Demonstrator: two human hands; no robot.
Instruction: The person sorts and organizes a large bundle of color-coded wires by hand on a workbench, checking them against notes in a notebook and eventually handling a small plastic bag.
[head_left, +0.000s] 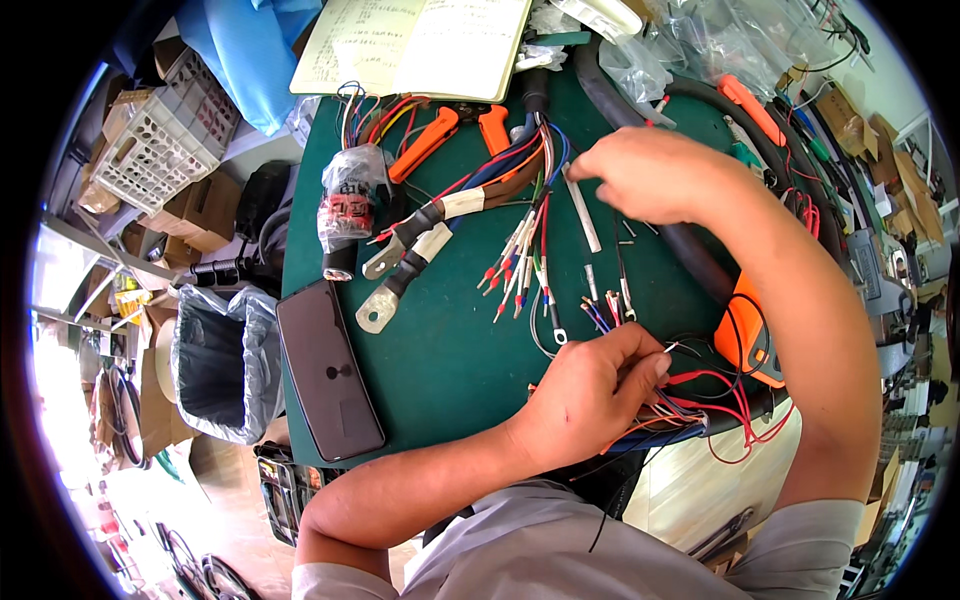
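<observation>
My left hand [590, 400] is closed, thumb and forefinger pinching a thin wire [672, 348] with a pale tip. Below and beside it lies a bundle of red, blue and orange wires [660, 430]. My right hand [650, 178] reaches over the far side of the table, slightly blurred. Its fingertips are at the upper end of a slim white tube [583, 218]; I cannot tell if they grip it. Left of the tube, a black cable [536, 95] fans out into thin wires with red and blue ferrules [515, 265] and two thick leads with metal cable lugs [377, 310].
An orange-handled tool [425, 145] and an open notebook [415, 45] lie at the back of the green table [440, 375]. A phone [330, 370] and a taped cable end [348, 210] are on the left. An orange meter [750, 335] sits at right. A lined bin [225, 360] stands beside the table.
</observation>
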